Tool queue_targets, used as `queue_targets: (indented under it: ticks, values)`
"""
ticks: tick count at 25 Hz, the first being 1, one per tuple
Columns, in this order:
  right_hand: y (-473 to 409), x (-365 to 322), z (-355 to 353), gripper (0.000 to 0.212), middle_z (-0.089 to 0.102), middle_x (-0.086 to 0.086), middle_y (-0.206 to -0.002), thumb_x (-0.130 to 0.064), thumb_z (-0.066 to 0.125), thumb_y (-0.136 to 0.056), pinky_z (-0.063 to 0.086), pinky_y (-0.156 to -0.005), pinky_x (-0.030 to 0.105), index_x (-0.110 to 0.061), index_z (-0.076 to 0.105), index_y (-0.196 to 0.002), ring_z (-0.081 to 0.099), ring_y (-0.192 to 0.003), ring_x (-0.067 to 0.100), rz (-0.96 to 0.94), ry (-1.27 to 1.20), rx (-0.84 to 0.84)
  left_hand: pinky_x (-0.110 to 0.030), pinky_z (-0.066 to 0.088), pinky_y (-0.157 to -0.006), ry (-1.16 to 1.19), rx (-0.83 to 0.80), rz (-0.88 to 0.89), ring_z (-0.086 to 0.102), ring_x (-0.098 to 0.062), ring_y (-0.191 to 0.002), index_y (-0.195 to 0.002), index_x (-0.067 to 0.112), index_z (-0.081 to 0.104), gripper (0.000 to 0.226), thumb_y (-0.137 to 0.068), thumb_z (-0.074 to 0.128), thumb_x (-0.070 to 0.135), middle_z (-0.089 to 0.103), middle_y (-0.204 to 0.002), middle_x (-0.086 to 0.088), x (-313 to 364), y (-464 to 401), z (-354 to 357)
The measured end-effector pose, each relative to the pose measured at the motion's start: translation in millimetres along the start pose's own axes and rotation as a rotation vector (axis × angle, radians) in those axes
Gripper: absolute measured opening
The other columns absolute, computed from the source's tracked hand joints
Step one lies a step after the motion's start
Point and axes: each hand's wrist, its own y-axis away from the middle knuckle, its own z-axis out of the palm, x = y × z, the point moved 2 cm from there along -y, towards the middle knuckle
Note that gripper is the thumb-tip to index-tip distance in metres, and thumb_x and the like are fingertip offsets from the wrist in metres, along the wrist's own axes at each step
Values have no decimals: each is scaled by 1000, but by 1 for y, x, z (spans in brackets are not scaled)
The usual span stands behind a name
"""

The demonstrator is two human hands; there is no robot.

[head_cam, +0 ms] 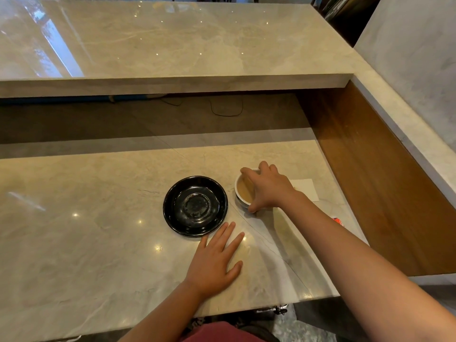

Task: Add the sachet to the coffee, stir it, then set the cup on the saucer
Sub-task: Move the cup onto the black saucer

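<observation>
A white cup [239, 196] of light brown coffee stands on the marble counter, just right of a black saucer [195, 206] that holds nothing. My right hand [267, 188] grips the cup from above, fingers over the far rim and thumb on the near side. A blurred pale stick shape shows inside the cup under my fingers; I cannot tell what it is. My left hand [215, 259] lies flat on the counter, fingers spread, just in front of the saucer and holding nothing.
A white paper napkin [307, 190] lies behind my right wrist. A small red item [337, 221] peeks out beside my right forearm near the counter's right edge. A raised marble ledge [172, 82] runs along the back, and a wooden side panel [370, 181] stands at the right.
</observation>
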Motion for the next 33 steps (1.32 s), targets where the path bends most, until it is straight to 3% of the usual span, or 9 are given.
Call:
queue_targets:
  ticks: [6,12,19,24,33]
  values:
    - [-1,-16,-16,102,33,15,-134,-49,79,-54,47,-81,42,-32,22,-137,33,-121,34,-42,-45,69,-46,15,-105,5,7,1,8,-16,-141,-145,25,33,62,-89,43,51,22,-154,-3,0,0,-1]
    - [-3,-60,-37,101,33,13,-132,-46,78,-55,46,-76,39,-32,22,-137,33,-119,32,-204,-55,134,-45,23,-102,21,20,17,12,-19,-140,-144,23,35,62,-88,44,50,26,-152,-6,1,-1,-2]
    - [-8,-102,-27,100,32,14,-132,-42,77,-55,48,-72,37,-32,21,-138,33,-117,31,-315,-9,96,-50,30,-103,64,5,75,15,-23,-139,-145,22,31,62,-91,41,50,27,-152,-9,-5,1,-4]
    - [-13,-119,-15,100,30,15,-134,-42,78,-56,42,-69,35,-30,21,-139,32,-118,33,-338,47,68,-46,22,-108,63,18,142,15,-25,-140,-145,21,28,60,-93,40,50,28,-151,-10,-14,10,-4]
    - [-16,-128,-4,100,31,16,-134,-41,77,-58,46,-76,40,-29,21,-139,32,-119,34,-282,48,-6,-44,21,-109,89,45,153,18,-22,-139,-144,21,32,60,-91,43,49,38,-146,-11,-17,13,-4]
